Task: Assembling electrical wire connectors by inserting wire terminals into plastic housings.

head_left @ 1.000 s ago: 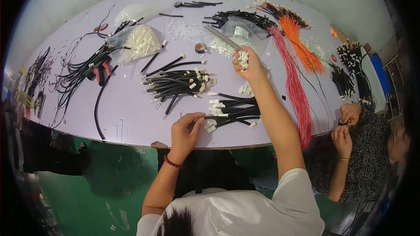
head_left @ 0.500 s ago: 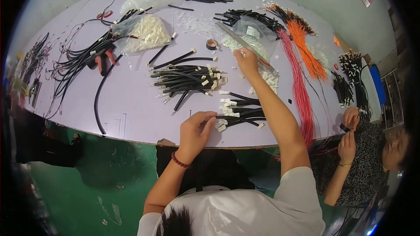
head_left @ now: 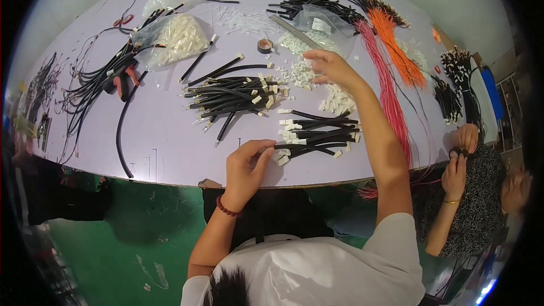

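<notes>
Our left grip point(head_left: 245, 165) pinches a black cable point(head_left: 311, 148) by its left end, probably to steady it. Our right grip point(head_left: 338, 72), fingers spread, hangs beside loose white connectors point(head_left: 298, 73), apparently heaped on the surface point(head_left: 161, 127) leftward for easy reach.

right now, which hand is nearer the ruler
Right. The right hand is beside the near end of the ruler; contact is unclear. The left hand is well below it in the picture, at the end of a black cable.
</notes>
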The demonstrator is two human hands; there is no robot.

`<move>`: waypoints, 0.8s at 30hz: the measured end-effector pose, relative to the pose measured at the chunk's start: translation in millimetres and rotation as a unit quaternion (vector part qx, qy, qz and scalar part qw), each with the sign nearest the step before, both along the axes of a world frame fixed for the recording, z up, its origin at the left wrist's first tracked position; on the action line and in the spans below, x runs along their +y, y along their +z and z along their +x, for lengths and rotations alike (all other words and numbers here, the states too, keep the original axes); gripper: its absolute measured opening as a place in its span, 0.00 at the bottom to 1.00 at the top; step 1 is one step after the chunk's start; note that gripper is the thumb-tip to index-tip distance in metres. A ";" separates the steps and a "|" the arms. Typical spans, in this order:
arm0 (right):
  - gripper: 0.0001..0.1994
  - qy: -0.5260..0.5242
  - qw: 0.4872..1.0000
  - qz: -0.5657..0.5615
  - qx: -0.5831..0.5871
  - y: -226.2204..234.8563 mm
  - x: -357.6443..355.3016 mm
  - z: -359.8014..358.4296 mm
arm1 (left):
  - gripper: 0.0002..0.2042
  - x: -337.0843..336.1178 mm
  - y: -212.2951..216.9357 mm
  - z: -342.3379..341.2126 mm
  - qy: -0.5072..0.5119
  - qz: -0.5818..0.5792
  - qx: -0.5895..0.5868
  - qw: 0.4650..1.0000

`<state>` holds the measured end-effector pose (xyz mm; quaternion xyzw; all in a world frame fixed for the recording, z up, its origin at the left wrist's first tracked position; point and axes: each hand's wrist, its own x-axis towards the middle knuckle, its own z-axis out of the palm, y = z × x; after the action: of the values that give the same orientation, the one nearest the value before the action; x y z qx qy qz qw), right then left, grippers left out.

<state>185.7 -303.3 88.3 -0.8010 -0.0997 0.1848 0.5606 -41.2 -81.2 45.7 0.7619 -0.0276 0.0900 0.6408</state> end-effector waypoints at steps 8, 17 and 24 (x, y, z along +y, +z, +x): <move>0.10 0.068 0.949 -0.168 -0.256 -6.6 -17.7 -17.1 | 0.07 0.6 -2.5 0.7 -0.014 -0.031 0.019 0.999; 0.06 0.055 0.870 -0.329 -0.363 -19.8 1.3 -37.7 | 0.07 -0.3 0.0 -0.4 -0.013 -0.036 0.044 0.998; 0.04 0.064 0.858 -0.314 -0.400 -23.0 3.0 -36.5 | 0.07 2.2 -2.4 -0.4 -0.014 -0.054 0.036 0.998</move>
<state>149.2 -300.3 65.3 -0.9313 -0.3035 -0.0945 0.1778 -41.5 -79.0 43.3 0.7287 -0.0108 0.0549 0.6825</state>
